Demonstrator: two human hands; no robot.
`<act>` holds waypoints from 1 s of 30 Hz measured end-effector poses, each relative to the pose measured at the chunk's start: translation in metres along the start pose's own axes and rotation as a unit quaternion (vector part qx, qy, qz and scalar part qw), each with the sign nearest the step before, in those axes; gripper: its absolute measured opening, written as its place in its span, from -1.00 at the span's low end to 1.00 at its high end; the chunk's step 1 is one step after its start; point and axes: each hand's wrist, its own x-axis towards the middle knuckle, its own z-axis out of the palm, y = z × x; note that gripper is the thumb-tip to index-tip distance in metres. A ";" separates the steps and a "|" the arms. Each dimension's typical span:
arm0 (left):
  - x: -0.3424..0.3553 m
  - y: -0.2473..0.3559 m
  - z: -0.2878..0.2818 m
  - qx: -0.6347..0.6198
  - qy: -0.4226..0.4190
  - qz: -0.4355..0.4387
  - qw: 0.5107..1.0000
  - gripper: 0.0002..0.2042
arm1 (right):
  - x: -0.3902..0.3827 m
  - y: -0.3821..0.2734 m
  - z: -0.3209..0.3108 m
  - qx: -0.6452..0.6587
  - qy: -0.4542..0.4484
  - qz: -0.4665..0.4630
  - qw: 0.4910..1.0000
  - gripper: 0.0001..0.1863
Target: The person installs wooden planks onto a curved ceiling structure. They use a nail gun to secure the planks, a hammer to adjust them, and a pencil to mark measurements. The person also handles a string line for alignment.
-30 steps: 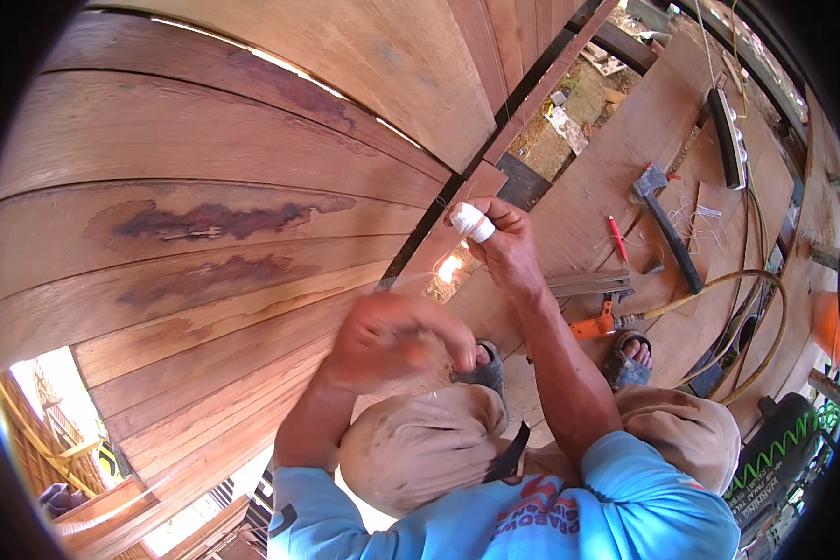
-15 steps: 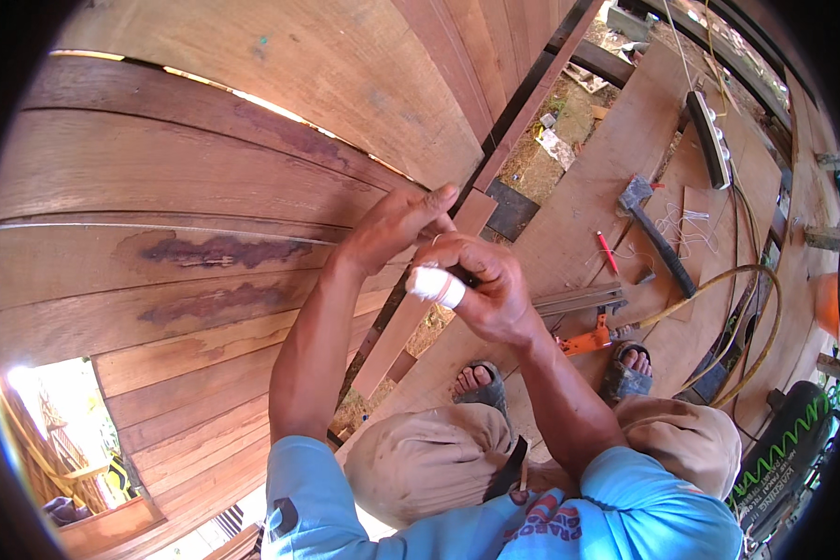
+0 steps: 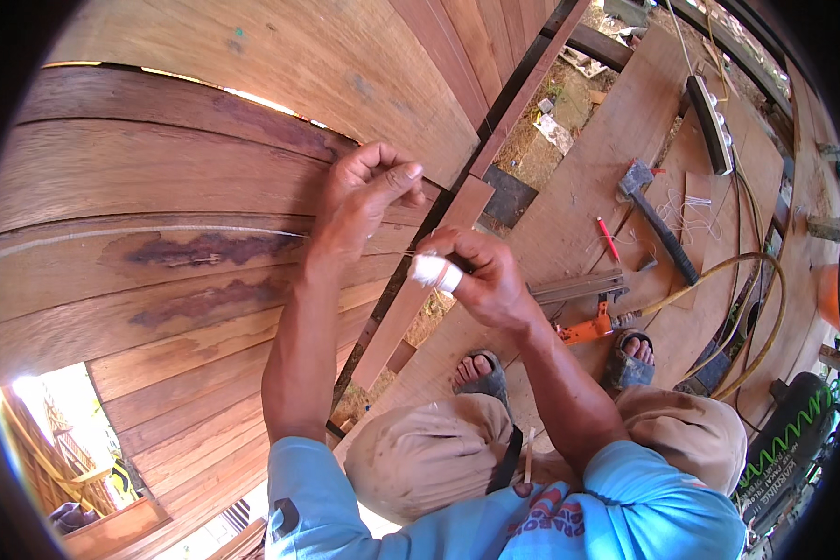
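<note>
My left hand (image 3: 359,207) is raised in front of the wooden plank wall (image 3: 121,177), fingers curled toward the thumb; whatever it pinches is too fine to make out. Lower and to its right, my right hand (image 3: 481,285), with a white wrapping (image 3: 433,272) on the thumb, pinches a thin string (image 3: 252,231) between curled fingers. The string stretches leftward across the boards, behind my left arm. Below my hands a narrow loose board (image 3: 403,327) lies along a dark gap beside the wall.
Sandalled feet (image 3: 481,371) rest on plywood (image 3: 560,257). To the right are a hammer (image 3: 663,224), red pen (image 3: 607,238), orange tool (image 3: 588,329) with a yellow hose (image 3: 761,355), power strip (image 3: 707,121) and black cylinder (image 3: 784,439). A gap in the floor (image 3: 555,112) shows rubble.
Over the last second my left hand has swung upward, ending above my right. My right hand has come left and down from where it was, and the string now shows stretched across the boards.
</note>
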 end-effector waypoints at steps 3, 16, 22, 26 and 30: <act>-0.009 -0.033 -0.022 0.051 0.010 -0.080 0.995 -0.77 | 0.006 -0.025 -0.007 0.208 0.103 0.066 0.970 -0.85; -0.023 -0.033 0.023 -0.107 -0.011 -0.069 0.992 -0.61 | 0.012 -0.055 -0.020 0.211 0.039 0.035 0.976 -0.85; -0.030 0.011 0.056 -0.175 -0.077 0.066 0.979 -0.63 | 0.017 -0.056 -0.030 0.247 0.087 -0.010 0.965 -0.86; -0.029 0.027 0.075 -0.178 -0.080 0.092 0.976 -0.63 | 0.020 -0.067 -0.033 0.265 0.092 -0.027 0.959 -0.86; -0.025 0.029 0.075 -0.077 -0.082 0.115 0.987 -0.61 | 0.020 -0.071 -0.038 0.259 0.096 -0.003 0.961 -0.85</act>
